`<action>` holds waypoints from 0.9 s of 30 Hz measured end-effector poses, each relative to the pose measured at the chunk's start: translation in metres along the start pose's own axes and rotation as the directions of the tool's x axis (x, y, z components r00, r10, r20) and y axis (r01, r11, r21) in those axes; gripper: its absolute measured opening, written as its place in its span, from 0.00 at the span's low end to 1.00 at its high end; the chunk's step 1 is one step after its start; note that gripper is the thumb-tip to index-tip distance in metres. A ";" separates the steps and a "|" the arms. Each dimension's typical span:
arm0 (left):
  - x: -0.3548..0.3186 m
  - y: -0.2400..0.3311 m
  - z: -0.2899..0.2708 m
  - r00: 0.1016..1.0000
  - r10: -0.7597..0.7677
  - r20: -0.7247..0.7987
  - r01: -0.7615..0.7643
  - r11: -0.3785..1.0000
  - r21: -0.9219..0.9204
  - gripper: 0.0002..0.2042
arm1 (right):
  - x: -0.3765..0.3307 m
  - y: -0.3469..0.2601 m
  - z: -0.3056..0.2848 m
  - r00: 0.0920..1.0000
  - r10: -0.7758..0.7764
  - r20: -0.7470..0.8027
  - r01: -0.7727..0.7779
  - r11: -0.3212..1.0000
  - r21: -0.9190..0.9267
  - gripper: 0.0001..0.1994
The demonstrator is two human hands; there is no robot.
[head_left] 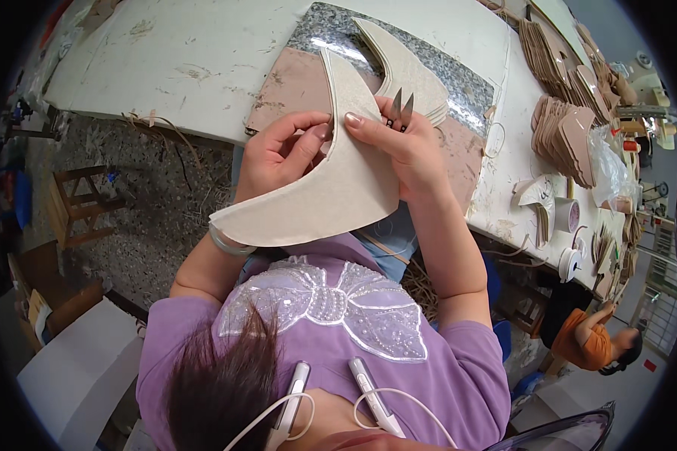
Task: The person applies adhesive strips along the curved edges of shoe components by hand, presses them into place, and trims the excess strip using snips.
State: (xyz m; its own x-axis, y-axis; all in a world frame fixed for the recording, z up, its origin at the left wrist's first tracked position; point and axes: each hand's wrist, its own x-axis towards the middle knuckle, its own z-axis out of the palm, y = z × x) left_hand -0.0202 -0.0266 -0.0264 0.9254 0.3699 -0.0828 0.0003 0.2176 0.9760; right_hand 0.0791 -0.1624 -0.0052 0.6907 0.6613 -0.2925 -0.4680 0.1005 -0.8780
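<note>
I hold a cream curved panel (pixel 308 207), crescent-like with a pointed upper tip and a double edge, above the near edge of the table. My left hand (pixel 284 154) is closed, pinching the panel's inner edge between thumb and fingers. My right hand (pixel 414 154) grips the panel's right side, thumb on its face and fingers behind. A small pair of scissors (pixel 401 113) is tucked in that same hand, its two pointed blades sticking up past the fingers. Just beyond lies a stack of similar cream panels (pixel 410 68).
Under the stack is a speckled stone slab (pixel 323 30) with a pinkish board (pixel 286 86) on the white table (pixel 180 45). At right stand stacks of tan pieces (pixel 564 139), a clear plastic bag (pixel 608 165), a roll of tape (pixel 566 214) and a white spool (pixel 570 263). Another person (pixel 590 338) sits at far right.
</note>
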 end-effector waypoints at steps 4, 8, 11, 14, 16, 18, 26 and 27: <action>-0.002 0.000 -0.004 0.999 0.035 0.037 -0.037 0.998 0.047 0.09 | -0.001 -0.001 0.002 1.000 -0.023 0.015 0.024 0.999 -0.035 0.17; -0.003 0.004 -0.006 0.993 -0.072 0.094 0.075 0.997 -0.022 0.10 | -0.002 -0.001 0.002 0.998 -0.063 0.010 0.064 0.996 -0.055 0.17; -0.003 0.005 -0.009 0.983 -0.114 0.146 0.136 0.979 -0.152 0.11 | -0.002 0.001 0.001 0.997 -0.081 -0.014 0.079 0.994 -0.078 0.18; -0.003 0.009 -0.013 0.960 -0.191 0.207 0.235 0.948 -0.214 0.11 | -0.001 0.000 0.000 0.996 -0.086 -0.037 0.082 0.991 -0.106 0.19; -0.002 0.011 -0.014 0.952 -0.217 0.213 0.261 0.944 -0.204 0.12 | 0.000 -0.001 -0.001 0.995 -0.084 -0.045 0.078 0.990 -0.120 0.20; -0.003 0.012 -0.015 0.945 -0.243 0.219 0.287 0.938 -0.193 0.12 | 0.000 -0.001 -0.001 0.993 -0.107 -0.056 0.096 0.982 -0.161 0.19; -0.006 0.011 -0.019 0.919 -0.308 0.245 0.349 0.927 -0.141 0.10 | 0.001 0.002 -0.003 0.983 -0.176 -0.045 0.157 0.949 -0.275 0.19; -0.006 0.011 -0.020 0.919 -0.309 0.244 0.349 0.926 -0.141 0.10 | 0.001 0.003 -0.004 0.980 -0.195 -0.039 0.175 0.939 -0.296 0.20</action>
State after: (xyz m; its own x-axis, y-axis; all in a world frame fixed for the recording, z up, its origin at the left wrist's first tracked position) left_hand -0.0332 -0.0081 -0.0194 0.9431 0.0522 -0.3284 0.2695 0.4584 0.8469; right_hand 0.0806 -0.1639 -0.0095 0.7898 0.5995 -0.1299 -0.1548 -0.0100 -0.9879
